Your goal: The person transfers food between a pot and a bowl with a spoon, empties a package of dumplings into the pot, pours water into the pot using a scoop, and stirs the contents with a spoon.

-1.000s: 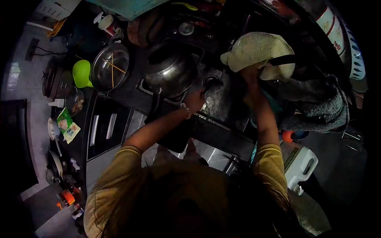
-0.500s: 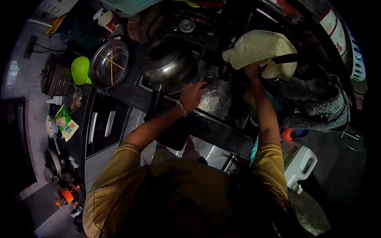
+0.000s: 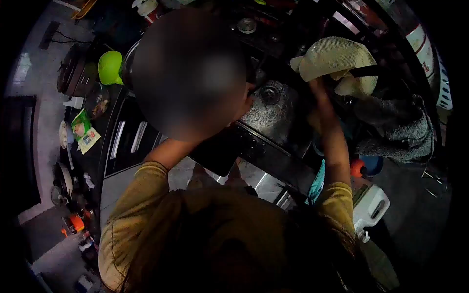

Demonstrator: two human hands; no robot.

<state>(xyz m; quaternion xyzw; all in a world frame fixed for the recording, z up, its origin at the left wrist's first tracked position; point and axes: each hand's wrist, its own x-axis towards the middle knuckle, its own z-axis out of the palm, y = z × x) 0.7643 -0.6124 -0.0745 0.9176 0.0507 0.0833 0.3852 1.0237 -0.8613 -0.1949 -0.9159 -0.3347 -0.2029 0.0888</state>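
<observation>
A round blurred patch covers most of my left hand [image 3: 243, 103]. Only its edge and some fingers show, beside a round metal fitting [image 3: 270, 93] set in a shiny, mottled metal surface [image 3: 267, 116]. What those fingers hold, if anything, is not visible. My right hand [image 3: 317, 87] reaches up to a pale mesh cloth [image 3: 337, 53], its fingertips hidden at the lower edge, so I cannot tell whether they grip it. A dark strip crosses the cloth's right side.
A grey towel [image 3: 395, 127] lies right of my right forearm. A white jug [image 3: 372, 207] stands lower right. On the left are a lime-green scoop-like item [image 3: 110, 67], a green packet [image 3: 82, 127] and a bowl [image 3: 96, 100]. A round metal burner [image 3: 246, 26] sits at the back.
The whole scene has shifted right in view. My left hand is slightly farther forward. A blurred patch now covers the metal pot and most of that hand. My right hand stays by the mesh cloth.
</observation>
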